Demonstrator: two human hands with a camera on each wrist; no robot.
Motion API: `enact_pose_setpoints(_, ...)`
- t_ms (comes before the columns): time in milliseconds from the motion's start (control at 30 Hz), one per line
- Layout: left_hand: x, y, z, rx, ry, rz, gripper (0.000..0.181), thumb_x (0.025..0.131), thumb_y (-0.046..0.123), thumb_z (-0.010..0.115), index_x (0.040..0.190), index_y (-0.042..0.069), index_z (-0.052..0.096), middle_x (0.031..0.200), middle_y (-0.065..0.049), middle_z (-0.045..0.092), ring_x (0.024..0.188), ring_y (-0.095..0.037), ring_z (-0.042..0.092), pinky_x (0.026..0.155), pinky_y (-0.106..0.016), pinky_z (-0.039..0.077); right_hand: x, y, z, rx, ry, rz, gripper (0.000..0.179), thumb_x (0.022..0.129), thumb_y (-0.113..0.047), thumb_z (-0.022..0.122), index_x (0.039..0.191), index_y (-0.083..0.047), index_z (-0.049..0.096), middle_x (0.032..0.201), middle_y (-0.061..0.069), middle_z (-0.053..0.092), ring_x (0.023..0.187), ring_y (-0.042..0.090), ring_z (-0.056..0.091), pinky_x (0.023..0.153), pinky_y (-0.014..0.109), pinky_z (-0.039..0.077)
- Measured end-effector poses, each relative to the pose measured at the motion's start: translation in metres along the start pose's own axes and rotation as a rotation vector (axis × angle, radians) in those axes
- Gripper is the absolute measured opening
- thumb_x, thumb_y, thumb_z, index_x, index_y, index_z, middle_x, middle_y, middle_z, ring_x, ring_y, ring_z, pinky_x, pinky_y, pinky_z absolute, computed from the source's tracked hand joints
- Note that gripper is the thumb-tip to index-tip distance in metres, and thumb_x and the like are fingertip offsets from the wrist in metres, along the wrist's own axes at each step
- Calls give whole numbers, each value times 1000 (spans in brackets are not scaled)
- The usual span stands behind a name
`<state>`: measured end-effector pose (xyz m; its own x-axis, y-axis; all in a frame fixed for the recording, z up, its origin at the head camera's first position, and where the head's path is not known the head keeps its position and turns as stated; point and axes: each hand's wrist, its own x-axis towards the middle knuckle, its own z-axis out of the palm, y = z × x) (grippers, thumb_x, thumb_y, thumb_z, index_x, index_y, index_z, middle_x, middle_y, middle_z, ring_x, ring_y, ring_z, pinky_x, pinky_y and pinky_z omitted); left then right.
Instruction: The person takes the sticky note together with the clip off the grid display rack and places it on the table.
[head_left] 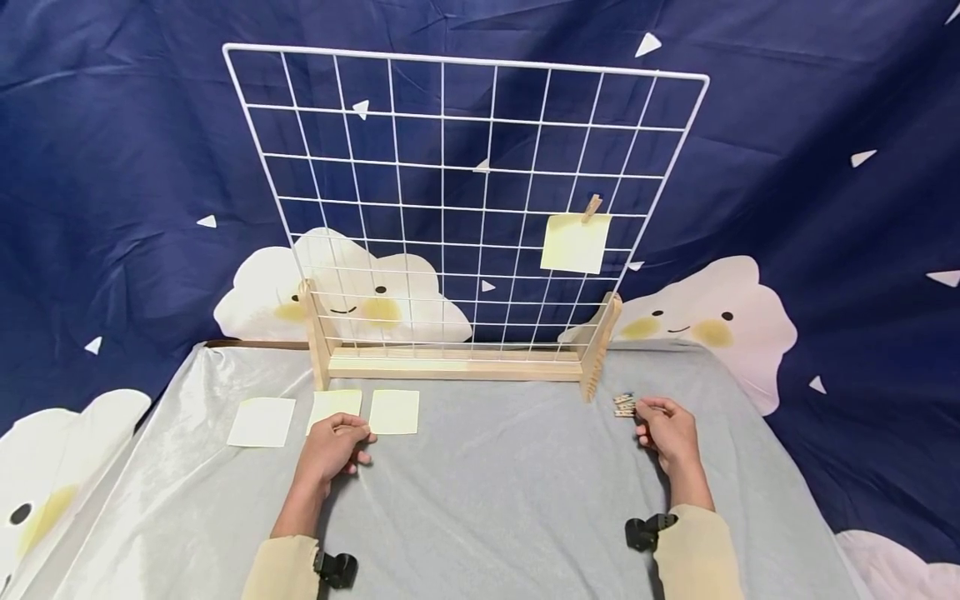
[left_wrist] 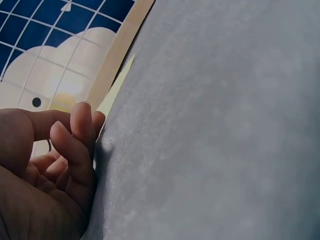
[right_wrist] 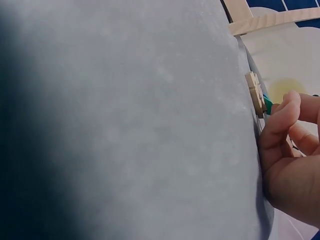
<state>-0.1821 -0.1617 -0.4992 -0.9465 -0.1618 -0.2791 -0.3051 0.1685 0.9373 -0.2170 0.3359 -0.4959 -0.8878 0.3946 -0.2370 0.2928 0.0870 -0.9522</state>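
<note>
Notes [head_left: 397, 412], 1 on grid [head_left: 442, 207], 3 on cloth [head_left: 487, 475] by left fingers [head_left: 351, 423]; right fingers [head_left: 654, 407] by several clothespins [head_left: 623, 411]; pinching unclear

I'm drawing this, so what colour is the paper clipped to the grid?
The clipped paper is pale yellow, best seen in the head view.

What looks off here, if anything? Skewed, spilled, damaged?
Nothing stands out. The wire grid stands in its wooden base, one note hangs from it by a clothespin, three other notes lie in a row on the grey cloth, and the loose clothespins sit grouped beside the right hand. No spill or damage shows.
</note>
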Motion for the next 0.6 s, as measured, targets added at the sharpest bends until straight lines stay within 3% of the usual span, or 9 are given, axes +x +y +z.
enact_pose_setpoints(167, 0, 2, 1, -3, -7, 7, 20, 96, 8, 61, 112, -4, 62, 90, -11, 75, 56, -11, 65, 46, -21, 47, -2, -8, -1, -1, -14, -17, 34, 102, -15, 59, 130, 5, 53, 78, -2, 62, 54, 4, 57, 46, 21, 49)
enact_pose_setpoints(600, 3, 9, 6, -31, -33, 35, 19, 98, 12, 63, 110, -2, 62, 93, -13, 76, 55, -11, 63, 45, -22, 45, -8, -50, 1, -97, -31, -177, 37, 103, -23, 61, 129, 2, 56, 86, -9, 65, 59, 8, 61, 53, 23, 48)
